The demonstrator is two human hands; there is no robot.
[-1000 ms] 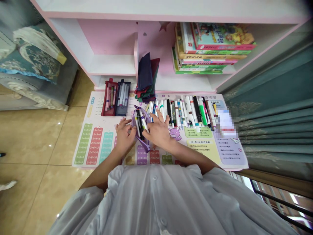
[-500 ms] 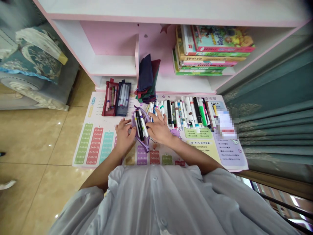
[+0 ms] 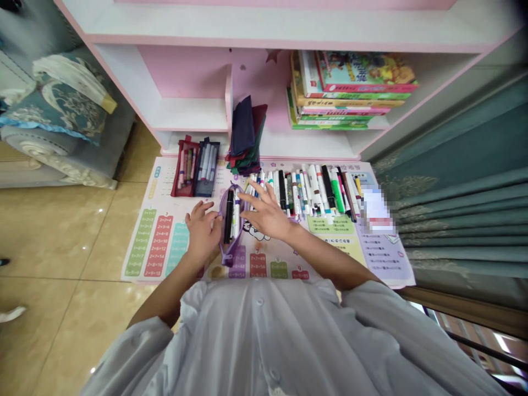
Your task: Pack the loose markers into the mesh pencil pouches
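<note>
A purple mesh pencil case [image 3: 229, 242] lies open on a colourful multiplication mat [image 3: 160, 242], with a black marker and two white ones inside. My left hand [image 3: 201, 231] grips the case's left edge, fingers curled on it. My right hand [image 3: 266, 212] hovers just right of the case with fingers spread and nothing in it, its fingertips reaching the left end of a long row of markers [image 3: 309, 190].
A red case and a dark blue case [image 3: 196, 165], both filled with pens, lie at the mat's back left. Folded cases [image 3: 246, 135] lean in the pink shelf unit; books [image 3: 346, 91] are stacked to the right. A teal curtain [image 3: 462, 181] hangs on the right.
The pencil case has turned and shifted a little left under my left hand. My right hand has lifted off the case's markers and spread toward the marker row.
</note>
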